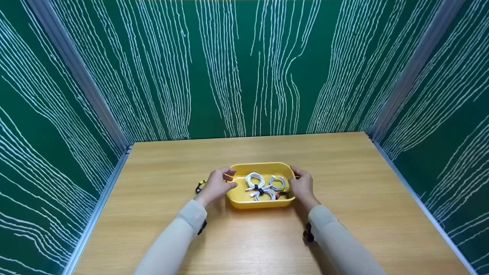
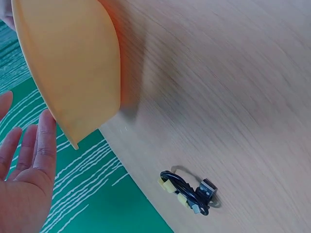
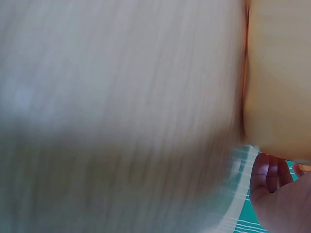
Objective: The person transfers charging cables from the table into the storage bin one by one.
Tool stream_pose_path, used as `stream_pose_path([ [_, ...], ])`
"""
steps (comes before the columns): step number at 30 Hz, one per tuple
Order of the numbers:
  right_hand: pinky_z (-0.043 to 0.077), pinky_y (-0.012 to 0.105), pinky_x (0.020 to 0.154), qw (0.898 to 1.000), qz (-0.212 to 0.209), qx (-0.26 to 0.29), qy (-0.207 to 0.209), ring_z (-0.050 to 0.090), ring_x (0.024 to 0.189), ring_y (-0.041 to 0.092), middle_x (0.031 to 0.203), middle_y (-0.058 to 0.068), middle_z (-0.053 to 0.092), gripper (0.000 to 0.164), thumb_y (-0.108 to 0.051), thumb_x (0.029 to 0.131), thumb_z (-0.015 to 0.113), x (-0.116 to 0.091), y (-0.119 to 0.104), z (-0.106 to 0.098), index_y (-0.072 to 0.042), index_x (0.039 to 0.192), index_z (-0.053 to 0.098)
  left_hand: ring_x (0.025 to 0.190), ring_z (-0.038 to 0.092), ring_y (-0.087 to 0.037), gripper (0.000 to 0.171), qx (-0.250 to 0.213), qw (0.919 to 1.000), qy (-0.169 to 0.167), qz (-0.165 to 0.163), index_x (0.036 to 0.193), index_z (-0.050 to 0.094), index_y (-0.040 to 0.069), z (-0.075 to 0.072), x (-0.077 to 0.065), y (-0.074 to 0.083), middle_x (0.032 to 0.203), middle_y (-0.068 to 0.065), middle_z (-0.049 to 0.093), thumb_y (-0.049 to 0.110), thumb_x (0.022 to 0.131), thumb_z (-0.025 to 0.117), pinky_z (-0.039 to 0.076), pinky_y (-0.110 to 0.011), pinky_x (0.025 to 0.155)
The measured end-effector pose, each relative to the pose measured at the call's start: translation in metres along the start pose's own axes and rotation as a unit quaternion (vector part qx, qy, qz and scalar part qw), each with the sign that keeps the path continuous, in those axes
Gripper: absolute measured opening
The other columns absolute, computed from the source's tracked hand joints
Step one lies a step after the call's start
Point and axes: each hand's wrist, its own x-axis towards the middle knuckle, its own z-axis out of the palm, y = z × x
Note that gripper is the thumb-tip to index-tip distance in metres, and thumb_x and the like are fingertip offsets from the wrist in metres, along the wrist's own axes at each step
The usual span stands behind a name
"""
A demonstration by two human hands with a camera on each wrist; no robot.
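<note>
A yellow plastic basin [image 1: 261,205] sits on the table, holding several coiled cables. Among them are a white cable with a black tie [image 1: 255,180], a second white coil [image 1: 266,196], a pale coil with a yellow band [image 1: 277,183] and a small dark reddish coil [image 1: 282,195]. At the basin's right end my right hand [image 1: 303,188] grips the rim, thumb over it and fingers outside. My left hand [image 1: 217,186] is at the left end, its fingers fairly straight and a fingertip right at the rim. A black cable with yellow ties [image 2: 187,191] lies on the table outside, beyond the left hand.
The wooden table [image 1: 153,229] extends around the basin on all sides. Green panels with white wavy lines [image 1: 263,76] stand at the back and both sides, joined by grey metal posts [image 1: 82,76].
</note>
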Motion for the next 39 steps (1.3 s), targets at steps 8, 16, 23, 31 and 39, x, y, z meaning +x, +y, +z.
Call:
stream_pose_path([
  [8, 0.048, 0.012, 0.080, 1.000, -0.009, -0.010, 0.009, 0.070, 0.113, 0.040, 0.126, 0.032, 0.074, 0.053, 0.014, 0.088, 0.060, -0.001, 0.000, 0.001, 0.008, 0.140, 0.068, 0.126, 0.066, -0.033, 0.048, 0.006, 0.9999, 0.007, 0.012, 0.144, 0.065, 0.000, -0.007, -0.004, -0.002, 0.144, -0.021, 0.066, 0.004, 0.098, 0.077, 0.059, -0.046, 0.108],
  [16, 0.047, 0.011, 0.078, 1.000, -0.012, -0.012, 0.013, 0.070, 0.112, 0.041, 0.123, 0.032, 0.075, 0.052, 0.014, 0.088, 0.059, 0.000, 0.000, 0.000, 0.008, 0.139, 0.068, 0.126, 0.067, -0.033, 0.048, 0.023, 0.9994, 0.014, 0.020, 0.144, 0.065, 0.000, -0.014, -0.007, -0.009, 0.144, -0.021, 0.067, 0.005, 0.097, 0.077, 0.059, -0.048, 0.108],
  [23, 0.046, 0.009, 0.078, 1.000, -0.015, -0.005, 0.017, 0.071, 0.110, 0.041, 0.121, 0.032, 0.075, 0.051, 0.015, 0.088, 0.060, 0.000, 0.001, 0.001, 0.007, 0.138, 0.070, 0.127, 0.065, -0.032, 0.049, 0.005, 0.9998, 0.018, 0.007, 0.144, 0.065, 0.001, -0.021, -0.012, -0.016, 0.143, -0.018, 0.066, 0.004, 0.097, 0.077, 0.059, -0.048, 0.109],
  [31, 0.047, 0.010, 0.080, 1.000, -0.013, -0.004, 0.012, 0.070, 0.113, 0.041, 0.123, 0.032, 0.075, 0.050, 0.014, 0.090, 0.060, 0.000, 0.000, 0.001, 0.008, 0.138, 0.069, 0.129, 0.063, -0.030, 0.049, 0.014, 0.9995, 0.023, -0.017, 0.146, 0.065, 0.008, -0.028, -0.017, -0.022, 0.145, -0.011, 0.065, 0.009, 0.099, 0.077, 0.059, -0.047, 0.109],
  [39, 0.047, 0.011, 0.079, 1.000, -0.014, 0.001, 0.015, 0.069, 0.111, 0.041, 0.121, 0.032, 0.074, 0.052, 0.016, 0.087, 0.056, -0.001, -0.001, 0.001, 0.009, 0.137, 0.070, 0.125, 0.066, -0.033, 0.047, 0.033, 0.9988, 0.032, 0.015, 0.141, 0.067, 0.000, -0.034, -0.019, -0.030, 0.142, -0.022, 0.067, 0.004, 0.095, 0.078, 0.057, -0.051, 0.109],
])
